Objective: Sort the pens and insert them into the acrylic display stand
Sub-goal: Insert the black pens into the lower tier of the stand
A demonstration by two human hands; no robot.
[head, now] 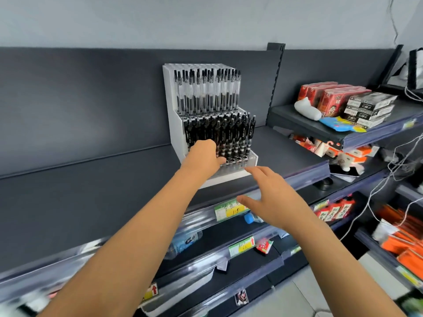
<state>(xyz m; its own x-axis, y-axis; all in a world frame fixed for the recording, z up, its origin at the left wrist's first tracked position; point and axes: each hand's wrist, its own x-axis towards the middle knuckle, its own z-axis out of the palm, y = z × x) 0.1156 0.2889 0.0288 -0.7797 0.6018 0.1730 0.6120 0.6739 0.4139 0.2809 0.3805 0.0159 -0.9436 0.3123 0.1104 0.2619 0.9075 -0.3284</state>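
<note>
A stepped acrylic display stand (175, 124) sits on the dark shelf. Its top tier holds several clear pens with black clips (207, 91). The middle tier is packed with black pens (231, 136). The lowest tier (248, 160) shows open holes. My left hand (203, 156) reaches into the stand's front left, its fingers curled among the black pens; I cannot see what they grip. My right hand (272, 197) hovers spread and empty just in front of the stand's lower right corner.
Dark shelf (80, 197) stretches to the left of the stand. Red boxes (329, 98) and black-and-white boxes (368, 108) lie on the right-hand shelf. Lower shelves carry price labels (230, 210), a water bottle (185, 242) and orange packs (405, 248). White cables (398, 161) hang at right.
</note>
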